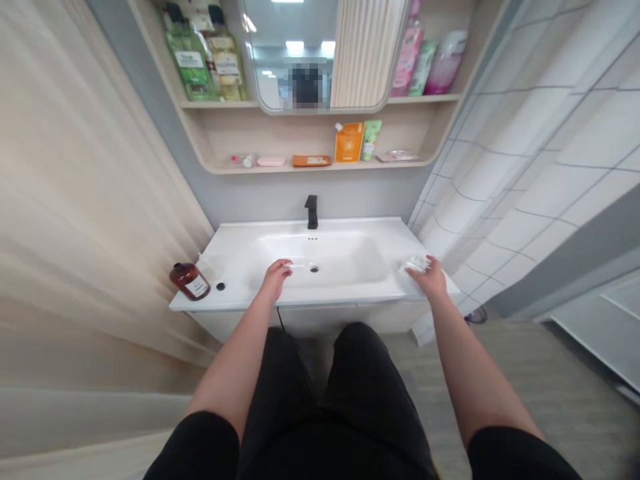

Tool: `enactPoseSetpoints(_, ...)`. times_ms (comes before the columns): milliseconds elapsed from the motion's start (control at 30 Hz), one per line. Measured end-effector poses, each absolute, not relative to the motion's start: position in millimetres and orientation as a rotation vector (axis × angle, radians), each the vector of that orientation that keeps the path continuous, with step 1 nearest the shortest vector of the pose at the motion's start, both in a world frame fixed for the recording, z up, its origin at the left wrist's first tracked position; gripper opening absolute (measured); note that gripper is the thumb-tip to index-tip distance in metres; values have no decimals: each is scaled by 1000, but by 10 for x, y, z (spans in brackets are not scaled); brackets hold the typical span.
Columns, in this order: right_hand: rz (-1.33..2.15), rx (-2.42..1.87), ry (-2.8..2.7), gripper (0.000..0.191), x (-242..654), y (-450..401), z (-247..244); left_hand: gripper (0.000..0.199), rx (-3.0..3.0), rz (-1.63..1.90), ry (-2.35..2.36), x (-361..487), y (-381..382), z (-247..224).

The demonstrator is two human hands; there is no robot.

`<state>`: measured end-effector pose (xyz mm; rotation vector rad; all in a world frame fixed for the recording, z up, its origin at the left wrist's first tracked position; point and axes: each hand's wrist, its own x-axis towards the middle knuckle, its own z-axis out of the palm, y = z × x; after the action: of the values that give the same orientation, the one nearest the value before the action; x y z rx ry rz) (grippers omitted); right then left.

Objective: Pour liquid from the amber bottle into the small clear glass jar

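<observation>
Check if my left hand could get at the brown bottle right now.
Probably yes: the brown bottle sits at the left end of the counter, with nothing tall in between. Your left hand seems to pinch something thin, though, so it may need freeing first.

Both forearms reach forward, left hand point(278, 275) pinched, right hand point(429, 277) curled.
</observation>
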<state>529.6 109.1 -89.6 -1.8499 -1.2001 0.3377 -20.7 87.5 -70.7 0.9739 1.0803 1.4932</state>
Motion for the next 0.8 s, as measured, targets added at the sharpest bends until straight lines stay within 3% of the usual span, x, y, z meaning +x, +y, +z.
enactPoseSetpoints(133,362,-1815,-1182,89,5171,1114,-878,41,980,1485,1073,-196,867,-700)
enactPoseSetpoints(400,473,-1627,-1354,96,4310,1094,-734,62,880,1559,998,-178,840,-722)
enactPoseSetpoints(800,836,-1227,-1522,84,2637,1225,-766,56,1164,1720,1087,181,952,-35)
